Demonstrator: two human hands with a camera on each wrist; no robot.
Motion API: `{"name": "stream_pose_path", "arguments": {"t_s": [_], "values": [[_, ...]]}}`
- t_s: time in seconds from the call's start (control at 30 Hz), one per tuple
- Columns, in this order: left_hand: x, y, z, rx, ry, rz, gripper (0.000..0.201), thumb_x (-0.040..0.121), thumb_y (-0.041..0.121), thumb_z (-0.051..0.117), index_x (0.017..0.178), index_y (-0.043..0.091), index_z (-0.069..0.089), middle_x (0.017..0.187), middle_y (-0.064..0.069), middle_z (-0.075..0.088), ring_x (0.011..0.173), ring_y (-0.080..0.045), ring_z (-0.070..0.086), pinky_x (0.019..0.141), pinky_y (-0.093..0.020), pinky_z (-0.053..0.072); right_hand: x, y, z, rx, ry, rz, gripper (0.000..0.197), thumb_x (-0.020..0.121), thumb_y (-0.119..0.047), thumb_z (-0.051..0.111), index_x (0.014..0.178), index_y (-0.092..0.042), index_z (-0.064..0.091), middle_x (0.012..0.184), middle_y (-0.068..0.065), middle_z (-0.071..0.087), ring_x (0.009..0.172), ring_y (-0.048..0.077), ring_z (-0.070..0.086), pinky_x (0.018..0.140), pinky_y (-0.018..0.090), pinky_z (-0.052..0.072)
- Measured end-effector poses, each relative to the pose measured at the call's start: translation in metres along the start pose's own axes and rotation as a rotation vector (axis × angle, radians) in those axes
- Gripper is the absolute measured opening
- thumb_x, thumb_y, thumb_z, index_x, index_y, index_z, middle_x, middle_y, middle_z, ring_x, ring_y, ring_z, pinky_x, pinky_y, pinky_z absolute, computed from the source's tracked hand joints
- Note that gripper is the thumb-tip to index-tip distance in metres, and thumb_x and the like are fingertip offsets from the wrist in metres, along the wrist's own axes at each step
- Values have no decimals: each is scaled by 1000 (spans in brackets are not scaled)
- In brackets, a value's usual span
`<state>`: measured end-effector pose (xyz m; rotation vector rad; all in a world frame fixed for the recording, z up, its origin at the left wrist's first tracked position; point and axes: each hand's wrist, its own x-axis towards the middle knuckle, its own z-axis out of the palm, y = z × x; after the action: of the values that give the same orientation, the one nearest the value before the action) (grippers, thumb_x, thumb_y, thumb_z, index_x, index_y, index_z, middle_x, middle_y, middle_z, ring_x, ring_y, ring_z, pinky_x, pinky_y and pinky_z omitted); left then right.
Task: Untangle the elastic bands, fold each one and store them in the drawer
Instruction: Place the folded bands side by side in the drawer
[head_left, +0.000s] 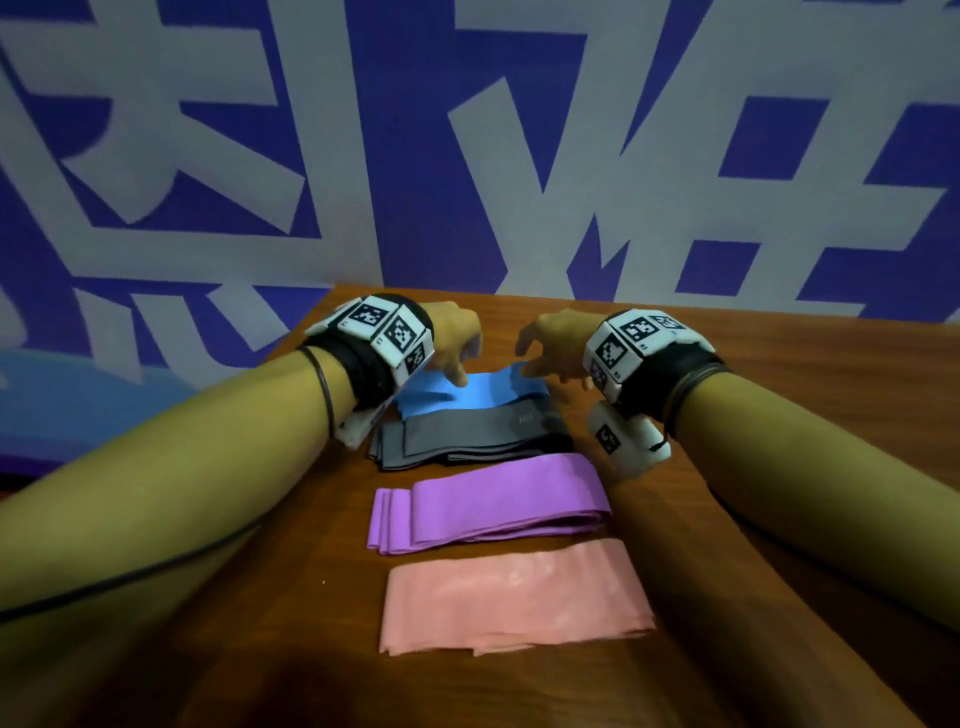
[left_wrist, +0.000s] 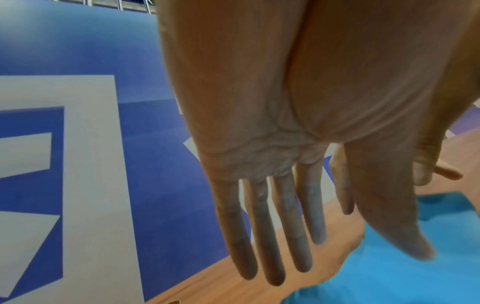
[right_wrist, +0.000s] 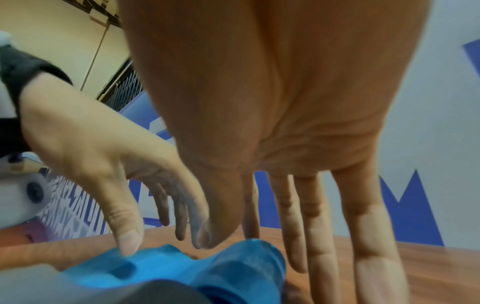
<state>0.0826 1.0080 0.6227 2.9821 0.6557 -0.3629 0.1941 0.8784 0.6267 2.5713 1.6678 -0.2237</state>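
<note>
Flattening blue band (head_left: 470, 389): limp, stretchy, springs open; both hands (head_left: 457, 338) (head_left: 553, 345) loose-fingered, left thumb pressing; take it at the folded ends.

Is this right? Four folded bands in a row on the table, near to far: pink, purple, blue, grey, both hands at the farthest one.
The order is wrong. The head view shows pink band, purple band, then grey band, with the blue band farthest. Left hand and right hand are at the blue one, on the table.
</note>
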Motion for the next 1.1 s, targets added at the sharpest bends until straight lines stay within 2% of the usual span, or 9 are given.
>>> {"name": "stream_pose_path", "arguments": {"t_s": [0.07, 0.13, 0.2, 0.3, 0.43, 0.6, 0.9, 1.0, 1.1], "values": [[11, 0, 4, 21, -56, 4, 60, 86, 30, 76, 139, 11, 52, 132, -5, 61, 119, -27, 58, 101, -40, 48, 10, -3, 2, -27, -43, -25, 46, 96, -34, 61, 137, -15, 53, 96, 2, 62, 66, 16, 48, 56, 20, 47], [21, 0, 8, 42, -85, 6, 68, 84, 36, 77, 142, 14, 50, 134, -5, 59, 121, -28, 55, 102, -42, 47, 19, -5, 4, -40, -92, -41, 48, 92, -34, 67, 135, -16, 55, 82, 0, 62, 62, 15, 51, 66, 29, 47], [28, 0, 10, 60, -94, 24, 67, 83, 38, 78, 140, 13, 52, 128, -5, 61, 117, -28, 57, 99, -41, 48, 26, -6, 6, -55, -120, -57, 49, 89, -31, 72, 133, -15, 58, 70, -3, 57, 55, 10, 49, 61, 28, 46], [35, 0, 12, 75, -119, 41, 58, 84, 37, 77, 130, 9, 57, 113, -5, 63, 102, -25, 58, 90, -35, 49, 35, -9, 8, -104, -155, -74, 49, 86, -27, 75, 129, -8, 61, 100, 10, 71, 51, 10, 50, 50, 24, 43], [38, -7, 15, 51, -140, 30, 47, 85, 40, 75, 114, 7, 60, 107, -11, 66, 91, -27, 59, 82, -37, 48, 40, -13, 11, -174, -134, -39, 46, 86, -25, 75, 125, -5, 63, 119, 12, 68, 79, 18, 60, 59, 25, 45], [35, -10, 17, 17, -123, 42, 34, 82, 38, 78, 89, 19, 51, 99, -5, 60, 84, -23, 54, 73, -34, 44, 37, -10, 14, -144, -151, -94, 36, 88, -31, 71, 114, -5, 66, 110, 12, 70, 87, 25, 61, 71, 31, 47], [27, 4, 8, 148, 60, 115, 18, 97, 26, 58, 92, 13, 47, 98, -12, 59, 94, -33, 60, 82, -41, 50, 26, -1, 9, -235, -84, -51, 39, 99, -28, 54, 127, -2, 42, 111, 15, 60, 83, 24, 49, 72, 33, 40], [28, 7, 21, 122, -9, 105, 21, 102, 28, 50, 107, 8, 46, 114, -17, 58, 94, -28, 53, 83, -39, 46, 25, 2, 19, -222, -145, -39, 31, 100, -26, 52, 114, -8, 32, 96, 12, 56, 61, 19, 47, 54, 28, 36], [25, 10, 21, 93, -15, 77, 33, 101, 26, 53, 126, 6, 46, 125, -17, 56, 101, -28, 55, 80, -31, 40, 27, 4, 20, -179, -137, -41, 34, 101, -30, 52, 117, -6, 33, 86, 8, 52, 57, 13, 42, 58, 29, 38]]}}
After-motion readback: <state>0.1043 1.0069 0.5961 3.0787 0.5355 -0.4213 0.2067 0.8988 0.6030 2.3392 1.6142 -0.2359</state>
